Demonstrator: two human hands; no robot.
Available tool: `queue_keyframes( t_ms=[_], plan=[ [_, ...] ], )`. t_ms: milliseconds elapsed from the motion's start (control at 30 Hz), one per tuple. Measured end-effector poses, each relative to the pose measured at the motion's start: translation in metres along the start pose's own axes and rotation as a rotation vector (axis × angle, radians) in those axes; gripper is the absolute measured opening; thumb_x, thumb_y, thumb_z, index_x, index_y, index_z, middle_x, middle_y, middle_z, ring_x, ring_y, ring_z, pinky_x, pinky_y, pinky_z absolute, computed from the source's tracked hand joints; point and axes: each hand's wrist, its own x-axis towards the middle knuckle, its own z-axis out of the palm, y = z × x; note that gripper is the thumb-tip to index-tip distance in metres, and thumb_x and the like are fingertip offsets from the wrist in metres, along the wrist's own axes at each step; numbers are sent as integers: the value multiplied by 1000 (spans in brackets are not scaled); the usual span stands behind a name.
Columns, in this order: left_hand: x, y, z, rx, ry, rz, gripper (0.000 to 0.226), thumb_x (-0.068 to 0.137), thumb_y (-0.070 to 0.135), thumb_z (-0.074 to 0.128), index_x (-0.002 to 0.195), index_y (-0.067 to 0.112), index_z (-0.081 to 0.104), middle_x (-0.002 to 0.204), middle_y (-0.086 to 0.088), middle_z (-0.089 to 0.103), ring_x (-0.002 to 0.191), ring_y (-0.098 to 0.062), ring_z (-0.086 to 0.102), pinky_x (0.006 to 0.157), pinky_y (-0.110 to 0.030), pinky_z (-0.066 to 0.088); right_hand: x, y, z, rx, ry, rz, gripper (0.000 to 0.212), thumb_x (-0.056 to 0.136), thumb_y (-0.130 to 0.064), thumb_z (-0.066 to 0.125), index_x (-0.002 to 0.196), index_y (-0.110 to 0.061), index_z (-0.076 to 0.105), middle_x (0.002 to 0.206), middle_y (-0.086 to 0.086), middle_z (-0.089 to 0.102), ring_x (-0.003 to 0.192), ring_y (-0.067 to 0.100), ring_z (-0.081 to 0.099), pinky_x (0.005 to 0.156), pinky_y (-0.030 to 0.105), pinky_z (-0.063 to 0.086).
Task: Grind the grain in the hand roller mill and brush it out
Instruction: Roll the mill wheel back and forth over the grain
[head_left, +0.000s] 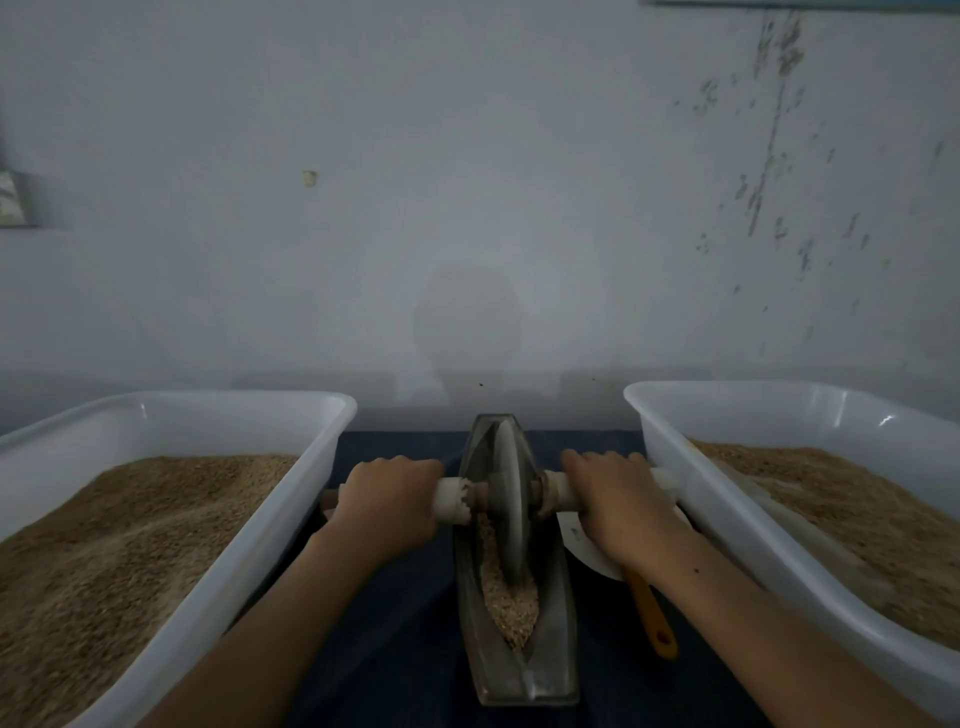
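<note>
A white plastic tub (171, 415) heaped with tan grain (130, 530) stands at far left on a dark blue table covering (405, 623), against a pale, scuffed wall (467, 182). The left hand (387, 501) curls around the white left handle (452, 501), just inside that tub. Between the two sets of fingers stands the grey grinding wheel (508, 499), upright in a boat-shaped metal trough (558, 623) with crushed grain (506, 603) lying in its near end. The right hand (618, 506) wraps the right handle (558, 491). Beneath its wrist lie a white scoop (584, 545) and an orange-handled brush (654, 618). A second grain-filled tub (727, 410) is at far right.
</note>
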Motion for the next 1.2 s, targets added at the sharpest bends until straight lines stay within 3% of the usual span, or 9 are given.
queue_keyframes(
  t_ms=[100,233,367,500,600,733,833,967,1200],
  plan=[
    [0,4,4,30,74,-23,24,88,39,55,106,25,47,99,4,62,89,-16,60,77,-30,46,3,1,8,-26,27,25,36,86,-6,56,116,-20,42,119,0,53,112,23,47,89,34,31],
    [-1,3,3,29,72,-11,25,88,38,56,107,25,46,101,4,62,89,-15,60,75,-28,44,3,2,7,-37,12,10,35,87,-9,56,116,-20,42,118,0,54,111,24,48,89,35,31],
    [1,-3,-4,24,-35,49,29,86,37,58,110,24,49,105,3,62,94,-16,60,79,-29,46,-1,4,-8,16,-90,-28,25,87,-9,54,107,-21,44,110,2,58,105,24,53,90,37,33],
    [2,-6,-10,-23,-217,77,29,81,34,63,107,25,54,104,3,63,89,-12,57,73,-25,38,-6,3,-25,62,-197,-65,16,87,-12,55,93,-23,45,103,2,59,98,21,56,88,34,38],
    [2,-8,-12,-69,-301,66,31,79,33,66,106,26,56,102,4,64,81,-9,52,72,-25,38,-7,2,-29,61,-207,-86,25,87,-11,53,74,-26,37,90,-2,53,93,20,56,79,30,36],
    [0,-3,-6,-4,-130,28,26,82,37,61,103,24,54,100,3,63,88,-15,60,72,-28,43,-5,4,-17,75,-160,-73,29,88,-9,50,74,-27,32,87,-4,50,94,21,55,78,30,32],
    [0,1,2,35,56,-8,24,86,39,56,103,23,48,98,2,63,88,-18,61,71,-29,44,-1,3,-4,46,-36,-32,21,87,-7,49,96,-24,40,106,0,58,102,24,53,85,35,32],
    [-1,3,9,37,167,-48,24,88,39,54,103,23,44,97,5,62,86,-15,61,66,-25,37,4,2,11,-27,100,-7,32,86,-7,52,113,-21,44,116,-1,55,108,24,49,85,35,30],
    [2,-3,0,55,-25,1,25,85,35,58,105,22,52,101,1,63,91,-19,61,73,-29,43,1,5,0,36,-18,-49,23,84,-10,55,92,-25,39,100,-1,59,98,22,54,81,35,31]
  ],
)
